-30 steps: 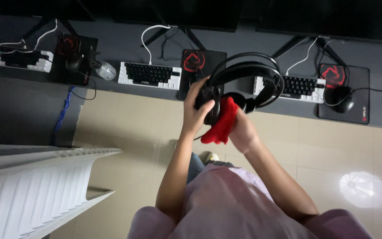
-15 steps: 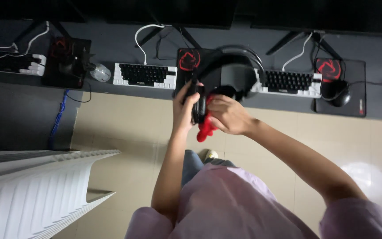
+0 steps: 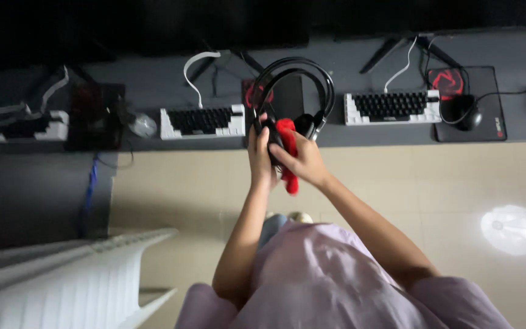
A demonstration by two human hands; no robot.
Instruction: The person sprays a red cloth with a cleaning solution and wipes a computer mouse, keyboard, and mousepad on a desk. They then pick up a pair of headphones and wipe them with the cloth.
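Observation:
A black over-ear headset (image 3: 293, 73) is held up in front of me, its band arching toward the dark desk (image 3: 153, 91). My left hand (image 3: 260, 155) grips the left ear cup. My right hand (image 3: 302, 161) presses a red cloth (image 3: 287, 155) against that cup; the cloth's tail hangs below my fingers. The right ear cup shows just beside the cloth.
Three black-and-white keyboards lie along the desk: one far left (image 3: 25, 125), one middle (image 3: 202, 120), one right (image 3: 392, 106). A black mouse (image 3: 465, 113) sits on a mousepad with a red emblem (image 3: 467, 100). A white slatted object (image 3: 62, 283) stands at lower left on the beige tiled floor (image 3: 433, 176).
My right hand with the red cloth has moved from the lower part of the headset up onto the left ear cup. The view has shifted slightly.

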